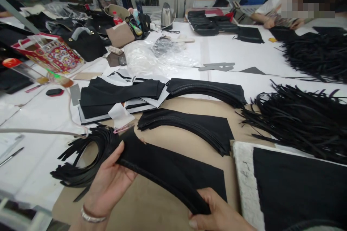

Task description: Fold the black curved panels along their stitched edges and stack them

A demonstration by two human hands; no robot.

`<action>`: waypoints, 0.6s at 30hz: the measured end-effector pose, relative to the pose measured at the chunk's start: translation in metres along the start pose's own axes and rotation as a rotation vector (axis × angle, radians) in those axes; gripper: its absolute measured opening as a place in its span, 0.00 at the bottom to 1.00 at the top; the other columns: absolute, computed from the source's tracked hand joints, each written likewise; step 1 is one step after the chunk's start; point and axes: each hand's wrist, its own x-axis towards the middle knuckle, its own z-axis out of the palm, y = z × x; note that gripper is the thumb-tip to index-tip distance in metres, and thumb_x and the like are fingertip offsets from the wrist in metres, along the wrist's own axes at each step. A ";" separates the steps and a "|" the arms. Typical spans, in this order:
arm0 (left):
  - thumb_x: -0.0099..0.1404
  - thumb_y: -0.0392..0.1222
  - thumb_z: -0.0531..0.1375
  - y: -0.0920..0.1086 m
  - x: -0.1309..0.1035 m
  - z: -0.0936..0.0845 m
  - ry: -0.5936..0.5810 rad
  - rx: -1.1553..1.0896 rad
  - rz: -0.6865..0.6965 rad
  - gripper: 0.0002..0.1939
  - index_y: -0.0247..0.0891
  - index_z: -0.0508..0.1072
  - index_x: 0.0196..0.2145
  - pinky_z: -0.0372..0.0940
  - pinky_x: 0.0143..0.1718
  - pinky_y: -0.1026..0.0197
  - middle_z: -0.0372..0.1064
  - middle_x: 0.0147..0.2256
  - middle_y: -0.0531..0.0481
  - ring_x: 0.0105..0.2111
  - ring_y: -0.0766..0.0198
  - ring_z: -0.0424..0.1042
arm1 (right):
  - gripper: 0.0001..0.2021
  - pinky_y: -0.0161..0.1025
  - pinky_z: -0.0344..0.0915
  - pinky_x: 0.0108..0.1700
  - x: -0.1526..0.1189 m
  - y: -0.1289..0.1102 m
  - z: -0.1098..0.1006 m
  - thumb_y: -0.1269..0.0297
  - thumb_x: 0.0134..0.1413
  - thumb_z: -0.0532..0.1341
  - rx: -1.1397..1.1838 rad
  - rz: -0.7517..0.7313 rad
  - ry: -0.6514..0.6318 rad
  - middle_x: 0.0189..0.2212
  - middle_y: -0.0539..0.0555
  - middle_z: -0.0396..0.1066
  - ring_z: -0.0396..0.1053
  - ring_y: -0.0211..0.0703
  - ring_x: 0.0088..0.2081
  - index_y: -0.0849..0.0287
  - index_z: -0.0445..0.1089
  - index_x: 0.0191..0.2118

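Note:
A curved black fabric piece (173,166) is held up over the brown board (146,202). My left hand (114,180), with a bracelet at the wrist, is closed on its left end, thumb on top. At the lower right, my right hand (217,209) grips the curved edge near the other end. Just beyond the piece lies a stack of curved black pieces (187,126), and farther back another such stack (206,90). A bundle of black strips (100,151) curls beside my left hand.
Black panels (119,95) lie at centre left. Loose black strips (303,119) pile up at the right, above a white-edged block (244,173) with a black sheet. A kettle (166,16) stands behind a plastic bag (151,56). A person's hands (269,22) touch black pieces.

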 end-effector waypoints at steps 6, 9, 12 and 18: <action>0.67 0.30 0.51 0.001 0.015 -0.069 0.328 0.031 0.064 0.19 0.37 0.67 0.54 0.72 0.45 0.50 0.74 0.45 0.41 0.47 0.52 0.72 | 0.09 0.34 0.59 0.31 -0.010 0.046 -0.008 0.59 0.41 0.63 -0.013 0.060 0.160 0.24 0.47 0.66 0.62 0.40 0.29 0.58 0.71 0.29; 0.63 0.24 0.53 -0.009 0.025 -0.098 0.396 0.094 0.087 0.20 0.35 0.69 0.51 0.73 0.42 0.52 0.75 0.42 0.41 0.43 0.53 0.74 | 0.08 0.34 0.60 0.32 -0.001 0.074 -0.014 0.59 0.40 0.63 -0.117 0.071 0.279 0.24 0.47 0.66 0.63 0.41 0.30 0.57 0.68 0.26; 0.59 0.21 0.56 -0.014 0.033 -0.120 0.432 0.225 0.133 0.19 0.33 0.71 0.46 0.75 0.38 0.54 0.76 0.39 0.43 0.38 0.55 0.76 | 0.09 0.33 0.57 0.29 0.005 0.105 -0.018 0.60 0.39 0.62 -0.286 0.115 0.362 0.20 0.45 0.61 0.60 0.38 0.26 0.57 0.62 0.22; 0.53 0.21 0.63 -0.003 0.028 -0.132 0.424 0.525 0.190 0.16 0.31 0.74 0.39 0.75 0.32 0.58 0.76 0.35 0.43 0.33 0.56 0.77 | 0.09 0.32 0.52 0.28 -0.009 0.115 -0.014 0.61 0.43 0.60 -0.229 0.091 0.333 0.19 0.43 0.55 0.55 0.35 0.24 0.56 0.57 0.25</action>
